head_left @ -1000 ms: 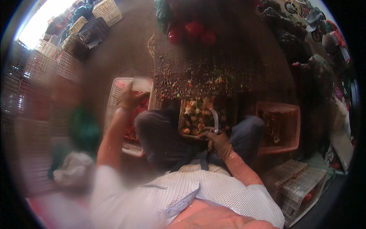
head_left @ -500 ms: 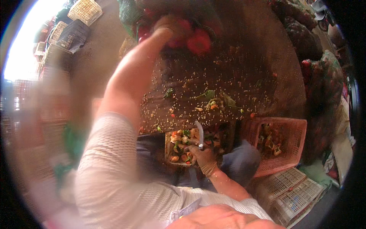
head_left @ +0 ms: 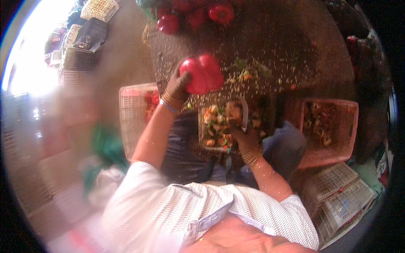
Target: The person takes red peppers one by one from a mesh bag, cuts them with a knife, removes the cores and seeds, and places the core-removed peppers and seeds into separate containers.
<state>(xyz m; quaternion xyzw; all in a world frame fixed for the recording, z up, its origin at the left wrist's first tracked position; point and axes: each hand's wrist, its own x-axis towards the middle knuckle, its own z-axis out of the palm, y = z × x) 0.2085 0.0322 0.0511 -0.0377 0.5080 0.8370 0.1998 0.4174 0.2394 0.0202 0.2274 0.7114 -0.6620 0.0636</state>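
A large red bell pepper (head_left: 202,74) is held up over the near-left part of the seed-strewn work surface. Gloved fingers of my left hand (head_left: 179,86) wrap round its left side. My right hand (head_left: 247,141), also gloved, grips a small knife with a curved pale blade (head_left: 244,113); its handle is hidden in the fist. The blade points away from me, over a crate of pepper cores and trimmings (head_left: 201,134) between my knees. At the far edge, more red peppers (head_left: 221,12) lie beside a green net sack (head_left: 147,3).
Left of my knees stands a pale pink crate (head_left: 126,114) with red pieces inside. A pink crate (head_left: 352,130) with scraps stands at the right. Flat crates (head_left: 344,198) lie lower right. Seeds and a clump of green scraps (head_left: 249,75) litter the work surface (head_left: 295,46).
My left hand has drawn back from the far pepper pile, bringing one red bell pepper nearer. The knife stays in my right hand. The whole view has shifted a little.
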